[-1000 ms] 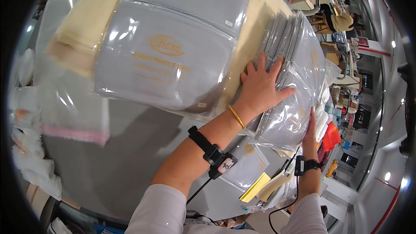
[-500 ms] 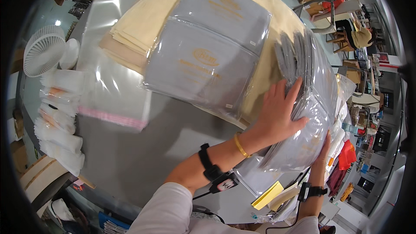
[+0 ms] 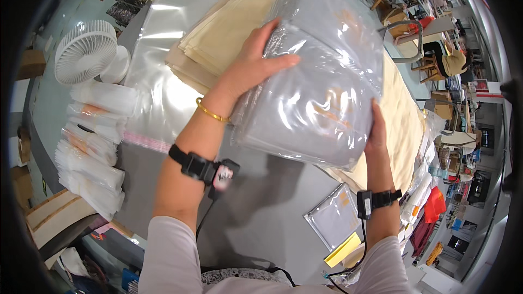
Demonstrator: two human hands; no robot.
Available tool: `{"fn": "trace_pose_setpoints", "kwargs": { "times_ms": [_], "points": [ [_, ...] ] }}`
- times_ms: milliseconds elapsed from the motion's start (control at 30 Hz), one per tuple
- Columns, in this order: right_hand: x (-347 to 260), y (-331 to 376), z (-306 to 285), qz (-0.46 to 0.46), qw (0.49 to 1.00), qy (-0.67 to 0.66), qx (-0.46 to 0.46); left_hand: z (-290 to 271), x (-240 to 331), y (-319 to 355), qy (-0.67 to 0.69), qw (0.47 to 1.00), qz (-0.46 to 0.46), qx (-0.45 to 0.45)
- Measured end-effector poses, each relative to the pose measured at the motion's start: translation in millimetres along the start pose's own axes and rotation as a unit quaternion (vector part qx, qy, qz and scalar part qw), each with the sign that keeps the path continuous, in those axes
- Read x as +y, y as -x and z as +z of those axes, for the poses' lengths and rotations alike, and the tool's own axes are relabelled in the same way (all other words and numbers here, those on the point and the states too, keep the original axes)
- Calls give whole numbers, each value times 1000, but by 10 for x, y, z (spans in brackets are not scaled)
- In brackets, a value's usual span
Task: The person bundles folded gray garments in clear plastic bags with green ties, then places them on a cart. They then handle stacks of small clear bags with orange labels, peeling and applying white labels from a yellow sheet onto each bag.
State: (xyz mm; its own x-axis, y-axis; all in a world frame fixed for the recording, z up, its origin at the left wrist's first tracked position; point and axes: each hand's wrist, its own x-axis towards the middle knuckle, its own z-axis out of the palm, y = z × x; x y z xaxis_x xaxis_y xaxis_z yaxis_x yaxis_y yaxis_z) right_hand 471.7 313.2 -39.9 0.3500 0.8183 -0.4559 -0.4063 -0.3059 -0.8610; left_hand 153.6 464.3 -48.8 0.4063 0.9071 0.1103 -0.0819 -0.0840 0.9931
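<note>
1. The left hand (image 3: 253, 65) is pressing flat on the upper left face of a stack of grey items sealed in clear plastic bags (image 3: 321, 87), fingers spread wide over the top; the right hand (image 3: 377, 130) is gripping the stack's lower right edge, so the grip is holding the stack between both hands above the tabletop (image 3: 256, 207).
2. Far left of the grip, a small white fan (image 3: 86, 51) is standing, with bundles of clear bags (image 3: 90, 147) lying below it.
3. Just left of and under the grip, a pile of cream fabric sheets (image 3: 234, 27) is lying on a wide plastic sheet (image 3: 163, 81).
4. Below and right of the grip, a flat grey bagged piece (image 3: 333, 219) is lying on the tabletop, beside a yellow slip (image 3: 343, 249).
</note>
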Motion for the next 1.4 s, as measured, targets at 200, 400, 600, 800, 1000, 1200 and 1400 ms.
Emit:
{"fn": "trace_pose_setpoints", "kwargs": {
  "times_ms": [200,400,600,800,1000,1200,1400],
  "points": [
    [172,-115,213,41,997,63,34,-187,-565,29,-60,996,-65,12],
    [135,160,195,43,999,22,22,-31,-229,57,-64,996,-56,4],
    [437,1726,-58,113,993,-45,-3,101,157,1513,-95,995,-23,-20],
    [1517,3527,-276,174,977,-6,121,-116,477,3609,-117,990,-54,-56],
    [2627,4358,-583,207,977,-52,24,-379,202,4857,-144,978,-109,-107],
    [2693,4405,-728,86,994,-70,-20,-605,-127,4963,-98,983,-133,-86],
    [2613,3994,-612,61,993,-37,97,-449,-389,4734,93,978,-167,-83]
  ]
}}
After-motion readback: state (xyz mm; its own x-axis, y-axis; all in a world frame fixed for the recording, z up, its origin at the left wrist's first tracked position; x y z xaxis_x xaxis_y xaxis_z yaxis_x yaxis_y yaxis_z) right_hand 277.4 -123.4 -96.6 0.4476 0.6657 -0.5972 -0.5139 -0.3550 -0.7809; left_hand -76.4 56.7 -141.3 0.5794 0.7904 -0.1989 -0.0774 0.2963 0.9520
